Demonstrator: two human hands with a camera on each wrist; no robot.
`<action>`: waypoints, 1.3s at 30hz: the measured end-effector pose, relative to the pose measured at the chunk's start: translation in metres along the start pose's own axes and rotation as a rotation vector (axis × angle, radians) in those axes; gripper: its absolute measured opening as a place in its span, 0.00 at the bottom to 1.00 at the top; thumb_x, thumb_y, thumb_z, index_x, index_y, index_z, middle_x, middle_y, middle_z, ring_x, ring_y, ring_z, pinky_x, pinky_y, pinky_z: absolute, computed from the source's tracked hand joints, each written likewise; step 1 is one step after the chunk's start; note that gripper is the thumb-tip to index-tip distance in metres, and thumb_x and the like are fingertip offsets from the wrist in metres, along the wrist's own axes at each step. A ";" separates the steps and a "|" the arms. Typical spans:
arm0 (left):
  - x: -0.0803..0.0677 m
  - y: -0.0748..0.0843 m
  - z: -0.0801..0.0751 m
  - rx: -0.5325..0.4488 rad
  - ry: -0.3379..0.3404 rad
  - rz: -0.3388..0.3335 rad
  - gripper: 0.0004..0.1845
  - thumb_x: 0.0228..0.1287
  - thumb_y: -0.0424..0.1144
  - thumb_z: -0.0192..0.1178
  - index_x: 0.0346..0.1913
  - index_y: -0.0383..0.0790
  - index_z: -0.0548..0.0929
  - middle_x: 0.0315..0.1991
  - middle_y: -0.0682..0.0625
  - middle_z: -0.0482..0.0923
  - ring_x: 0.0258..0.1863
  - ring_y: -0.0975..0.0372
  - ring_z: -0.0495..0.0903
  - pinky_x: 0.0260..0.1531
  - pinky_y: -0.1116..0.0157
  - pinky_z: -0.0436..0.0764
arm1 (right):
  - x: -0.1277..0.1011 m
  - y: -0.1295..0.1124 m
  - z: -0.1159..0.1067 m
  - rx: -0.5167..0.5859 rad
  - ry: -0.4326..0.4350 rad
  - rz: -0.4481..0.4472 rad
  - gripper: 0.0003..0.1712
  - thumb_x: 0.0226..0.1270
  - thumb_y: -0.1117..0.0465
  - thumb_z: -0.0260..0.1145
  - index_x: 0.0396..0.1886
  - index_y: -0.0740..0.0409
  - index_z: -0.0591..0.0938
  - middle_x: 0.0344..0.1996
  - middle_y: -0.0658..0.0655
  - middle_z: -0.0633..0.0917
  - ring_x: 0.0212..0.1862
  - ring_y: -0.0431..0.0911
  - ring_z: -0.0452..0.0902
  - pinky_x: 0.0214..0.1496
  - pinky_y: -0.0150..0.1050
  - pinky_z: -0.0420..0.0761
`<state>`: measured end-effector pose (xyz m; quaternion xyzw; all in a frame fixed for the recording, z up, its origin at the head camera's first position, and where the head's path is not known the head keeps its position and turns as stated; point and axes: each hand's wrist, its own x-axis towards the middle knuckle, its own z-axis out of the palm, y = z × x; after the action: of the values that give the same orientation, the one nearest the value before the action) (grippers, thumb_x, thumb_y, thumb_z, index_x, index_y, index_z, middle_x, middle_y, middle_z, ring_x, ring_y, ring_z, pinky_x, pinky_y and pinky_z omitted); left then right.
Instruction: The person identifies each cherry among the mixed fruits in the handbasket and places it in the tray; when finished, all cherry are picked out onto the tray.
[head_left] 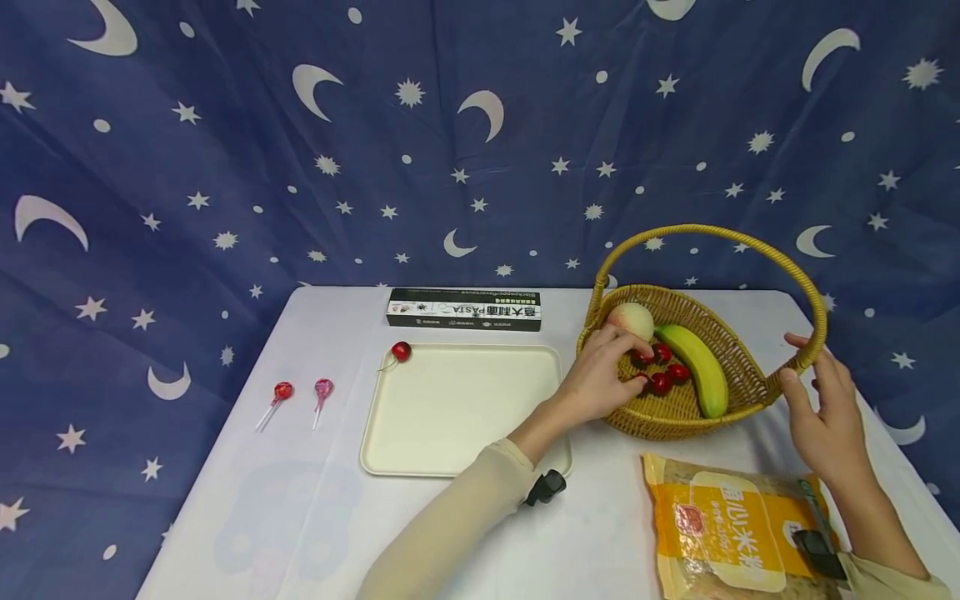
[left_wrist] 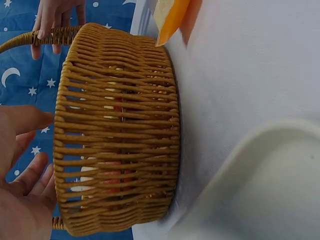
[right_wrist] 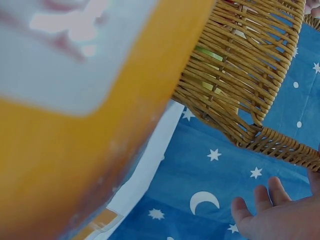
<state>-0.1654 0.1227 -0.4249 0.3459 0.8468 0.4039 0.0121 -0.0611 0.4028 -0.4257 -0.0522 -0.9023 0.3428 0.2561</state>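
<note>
A wicker basket (head_left: 663, 430) with a tall arched handle (head_left: 705, 230) stands at the right of the table. Inside it lie a peach (head_left: 632, 320), a banana (head_left: 699, 371) and several red cherries (head_left: 660, 383). My left hand (head_left: 598, 375) reaches over the near left rim, thumb and fingers apart, fingertips right at the cherries. In the left wrist view, the weave hides most of the fruit behind it. At the basket's right end my right hand (head_left: 831, 417) holds the foot of the handle, thumb and fingers on either side of it.
Left of the basket lies a cream tray (head_left: 465, 417), a stemmed cherry (head_left: 401, 352) on its far left corner. A black pasta box (head_left: 465, 310) lies behind the tray. Two lollipops (head_left: 282, 391) lie farther left. A yellow food bag (head_left: 723, 533) lies in front of the basket.
</note>
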 end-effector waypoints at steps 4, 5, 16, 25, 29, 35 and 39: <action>0.006 0.003 0.006 0.024 -0.030 -0.016 0.18 0.70 0.39 0.71 0.60 0.48 0.84 0.62 0.50 0.79 0.61 0.59 0.77 0.61 0.72 0.75 | 0.000 -0.001 0.000 0.001 0.001 0.000 0.29 0.87 0.58 0.53 0.82 0.47 0.67 0.77 0.26 0.65 0.84 0.36 0.52 0.71 0.21 0.50; 0.008 0.004 0.007 0.026 -0.037 -0.022 0.18 0.70 0.40 0.71 0.60 0.48 0.84 0.62 0.50 0.79 0.61 0.60 0.77 0.60 0.73 0.75 | 0.000 -0.001 -0.001 0.001 0.001 0.000 0.29 0.87 0.58 0.53 0.82 0.46 0.67 0.77 0.26 0.65 0.84 0.36 0.52 0.71 0.20 0.50; 0.017 0.009 0.013 0.080 -0.088 -0.062 0.17 0.70 0.41 0.72 0.59 0.50 0.85 0.61 0.53 0.82 0.58 0.66 0.79 0.58 0.74 0.78 | -0.001 0.000 -0.002 -0.003 -0.003 0.009 0.29 0.87 0.58 0.53 0.83 0.45 0.67 0.77 0.26 0.65 0.84 0.41 0.53 0.69 0.20 0.50; 0.033 0.007 0.018 0.200 -0.195 -0.028 0.18 0.68 0.41 0.73 0.59 0.49 0.86 0.57 0.54 0.84 0.55 0.67 0.80 0.55 0.77 0.77 | -0.002 0.002 -0.001 0.006 0.000 -0.009 0.29 0.87 0.58 0.54 0.82 0.46 0.67 0.76 0.24 0.65 0.84 0.45 0.54 0.69 0.20 0.51; 0.042 0.008 0.023 0.234 -0.257 -0.021 0.19 0.66 0.42 0.75 0.59 0.48 0.86 0.54 0.54 0.86 0.47 0.68 0.78 0.44 0.78 0.75 | -0.002 0.003 -0.001 0.012 0.006 -0.023 0.29 0.86 0.59 0.54 0.82 0.47 0.68 0.75 0.22 0.65 0.84 0.41 0.54 0.68 0.21 0.51; 0.048 0.011 0.029 0.282 -0.288 -0.100 0.19 0.64 0.41 0.75 0.57 0.53 0.86 0.50 0.58 0.85 0.42 0.69 0.79 0.38 0.77 0.74 | -0.002 0.002 -0.001 0.014 0.011 -0.034 0.28 0.86 0.59 0.54 0.81 0.47 0.69 0.77 0.25 0.65 0.84 0.45 0.55 0.68 0.21 0.51; 0.050 0.012 0.031 0.295 -0.287 -0.133 0.18 0.63 0.39 0.75 0.56 0.53 0.87 0.48 0.60 0.85 0.40 0.69 0.78 0.37 0.77 0.74 | -0.003 0.002 -0.002 0.009 0.012 -0.042 0.28 0.86 0.59 0.54 0.81 0.48 0.69 0.80 0.37 0.67 0.84 0.46 0.55 0.68 0.20 0.51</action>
<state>-0.1871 0.1783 -0.4245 0.3414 0.9072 0.2206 0.1085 -0.0580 0.4044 -0.4267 -0.0341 -0.9001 0.3411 0.2688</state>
